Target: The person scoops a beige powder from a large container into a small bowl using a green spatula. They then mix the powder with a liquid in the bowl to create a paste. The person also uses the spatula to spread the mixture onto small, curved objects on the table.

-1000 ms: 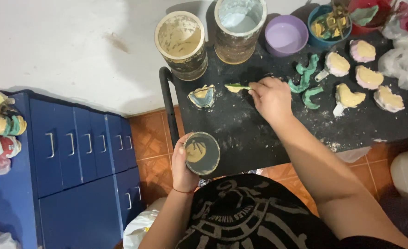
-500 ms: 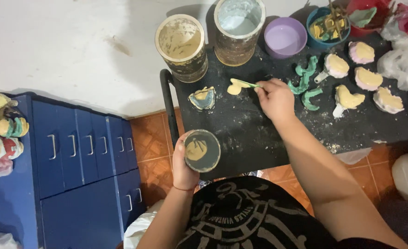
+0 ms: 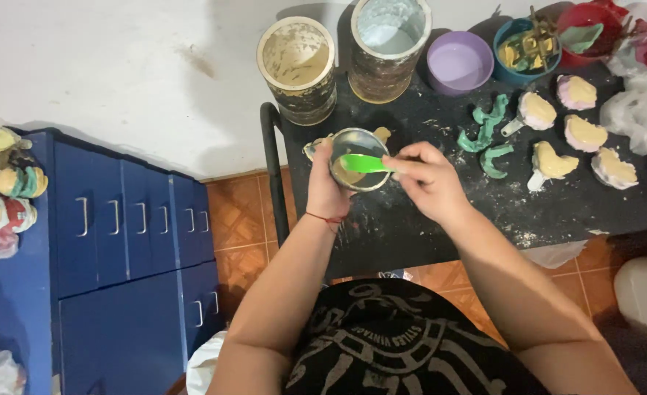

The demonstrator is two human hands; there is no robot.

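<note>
Two hands are working over the near edge of the black, powder-dusted table (image 3: 426,227). The fingers of the right hand (image 3: 429,179) are pinching the handle of a bright green plastic spatula (image 3: 363,164), its blade lying across the mouth of a small round mixing bowl holding a tan paste (image 3: 358,159). The fingers of the left hand (image 3: 327,186) are curling narrowly around the bowl's left wall, with the thumb on the rim, and are holding the bowl raised over the table near its left edge, above a filled mould only partly showing behind it.

Likely faults: the bowl is being gripped from one side only, so a hard stroke of the spatula could probably tip it and spill paste onto the table or the orange tiled floor (image 3: 243,219); paste could also drip from the blade. A wide sweep of the right elbow might disturb the cream-filled moulds (image 3: 550,162) and green curved trays (image 3: 484,132) lying to the right, well apart from the bowl.

Pose: both wrists are converging at the bowl, the left one wearing a red thread; the forearms are extending outward and down toward the torso in a black printed shirt (image 3: 396,344), with the elbows spreading apart
</note>
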